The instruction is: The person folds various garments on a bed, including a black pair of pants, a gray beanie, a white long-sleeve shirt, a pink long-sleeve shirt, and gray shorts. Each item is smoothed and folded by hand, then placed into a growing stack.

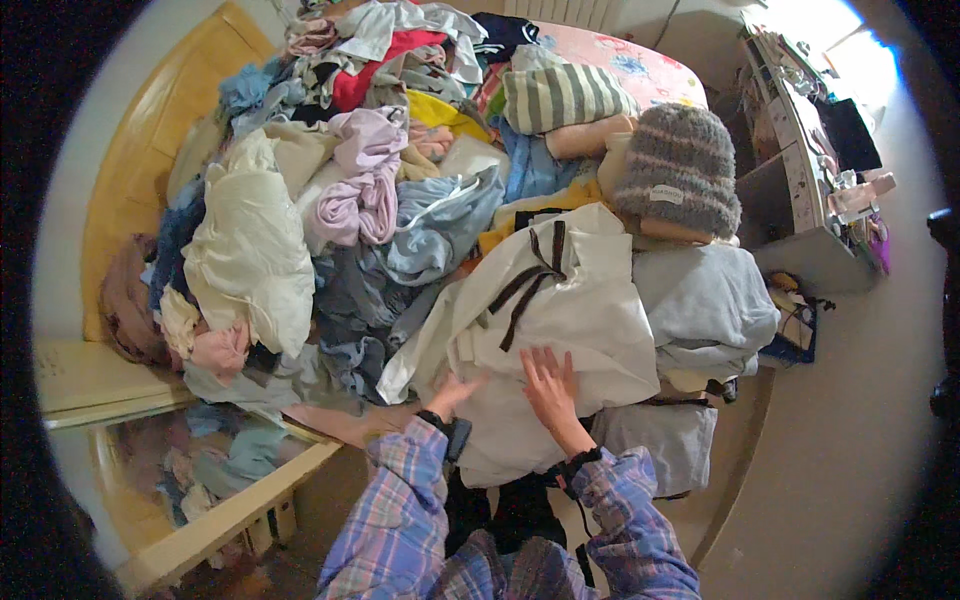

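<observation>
Before me a white garment with dark ribbon ties is spread at the front of a heap of clothes. My right hand rests flat on it, fingers apart, just below the ties. Left of that, my left hand touches the same white cloth; its fingers are blurred and partly lost against the fabric, so whether they pinch it is unclear. The garment's lower part hangs over the near edge towards my legs. Grey folded clothing lies against its right side.
Behind lie a striped fuzzy knit item, a grey-and-white striped bundle, lilac cloth and a cream bundle. A grey folded garment hangs low at right. A glass-topped cabinet stands at left, a cluttered desk at far right.
</observation>
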The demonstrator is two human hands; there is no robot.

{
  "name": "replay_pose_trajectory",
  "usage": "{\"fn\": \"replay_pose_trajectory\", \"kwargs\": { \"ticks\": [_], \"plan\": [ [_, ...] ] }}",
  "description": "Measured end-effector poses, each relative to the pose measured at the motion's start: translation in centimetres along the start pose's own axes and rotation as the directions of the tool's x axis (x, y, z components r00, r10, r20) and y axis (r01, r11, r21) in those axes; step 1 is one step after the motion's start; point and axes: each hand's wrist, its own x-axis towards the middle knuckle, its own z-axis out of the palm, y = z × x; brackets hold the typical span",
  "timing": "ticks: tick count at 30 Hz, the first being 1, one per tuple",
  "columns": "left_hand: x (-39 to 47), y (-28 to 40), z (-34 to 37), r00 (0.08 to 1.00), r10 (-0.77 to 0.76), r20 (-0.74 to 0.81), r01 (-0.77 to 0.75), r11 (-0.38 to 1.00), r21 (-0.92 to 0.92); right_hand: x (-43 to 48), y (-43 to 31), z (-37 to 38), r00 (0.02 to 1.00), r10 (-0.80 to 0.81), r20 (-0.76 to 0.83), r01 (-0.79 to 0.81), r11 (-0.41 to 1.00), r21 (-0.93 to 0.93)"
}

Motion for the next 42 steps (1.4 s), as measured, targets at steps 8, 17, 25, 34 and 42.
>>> {"fn": "replay_pose_trajectory", "kwargs": {
  "ticks": [8,17,25,34,42],
  "plan": [
    [-1.0,6.3,-9.6,0.941,-0.138,0.309,0.203,0.960,-0.191,-1.5,3.9,-1.2,0.983,0.040,-0.182,-0.035,0.999,0.031],
    [1.6,23.9,-30.9,0.916,0.377,0.138,-0.385,0.731,0.564,-2.1,5.0,-3.8,0.936,0.088,-0.341,-0.022,0.981,0.191],
    [10.6,29.1,-38.5,0.655,0.699,-0.288,-0.337,0.611,0.716,-12.7,16.9,-19.6,0.625,0.570,-0.534,-0.274,0.800,0.534],
    [-0.7,3.2,-21.4,0.904,0.399,-0.150,-0.341,0.888,0.309,-27.6,2.0,-4.9,0.256,0.961,0.102,-0.614,0.080,0.786],
    [-5.0,-6.9,-16.0,0.917,0.359,-0.173,-0.167,0.740,0.651,-25.7,-6.0,1.7,0.135,0.973,0.189,-0.811,-0.002,0.586]
  ]
}}
